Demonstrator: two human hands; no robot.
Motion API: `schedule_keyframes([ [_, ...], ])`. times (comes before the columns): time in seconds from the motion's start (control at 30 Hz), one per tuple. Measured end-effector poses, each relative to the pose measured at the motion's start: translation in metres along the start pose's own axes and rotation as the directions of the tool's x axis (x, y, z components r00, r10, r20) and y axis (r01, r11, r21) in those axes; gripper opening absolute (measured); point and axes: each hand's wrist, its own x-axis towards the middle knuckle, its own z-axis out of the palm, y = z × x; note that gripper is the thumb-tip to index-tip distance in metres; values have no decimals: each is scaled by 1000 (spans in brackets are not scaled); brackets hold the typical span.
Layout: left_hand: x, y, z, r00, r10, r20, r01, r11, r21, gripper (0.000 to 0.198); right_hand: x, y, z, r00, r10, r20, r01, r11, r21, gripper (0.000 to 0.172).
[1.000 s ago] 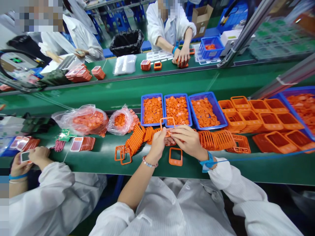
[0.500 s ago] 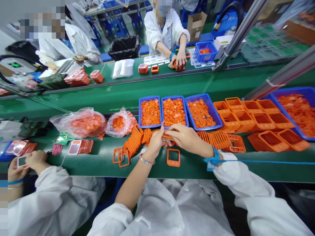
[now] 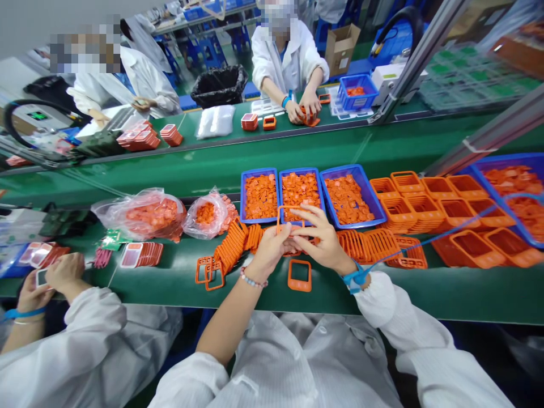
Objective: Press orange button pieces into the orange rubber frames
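Note:
My left hand is closed on a thin orange rectangular frame, which stands tilted up in front of the middle tray. At the frame's lower right side is my right hand. Its thumb and forefinger come together on the frame's edge, while the other fingers are raised and spread over it. Whether a small piece is also between those fingertips cannot be made out. Just below my hands, a second orange frame lies flat on the green table. Part of the held frame is hidden by my fingers.
Blue trays of small orange pieces stand behind my hands. Leaning rows of orange frames lie left, with stacked frames to the right. A blue cord runs from my right wrist. Co-workers' hands are busy at left and opposite.
My right hand has tilted up and its outer fingers have spread apart. The held frame now stands more upright. The blue wrist cord has risen across the stacked frames.

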Motion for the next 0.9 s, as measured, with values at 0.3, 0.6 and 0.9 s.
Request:
schedule_keyframes([
  [0.3, 7, -7, 9, 988, 142, -54, -133, 980, 146, 48, -10, -2, 14, 844, 503, -189, -345, 777, 526, 36],
  [0.6, 9, -14, 9, 931, 348, -110, -286, 883, 372, 44, 2, -13, 31, 709, 691, 140, -562, 433, 705, 33],
  [0.9, 5, -30, -4, 941, 321, -111, -264, 896, 356, 45, -8, -17, 38, 720, 672, 171, -598, 477, 644, 33],
])
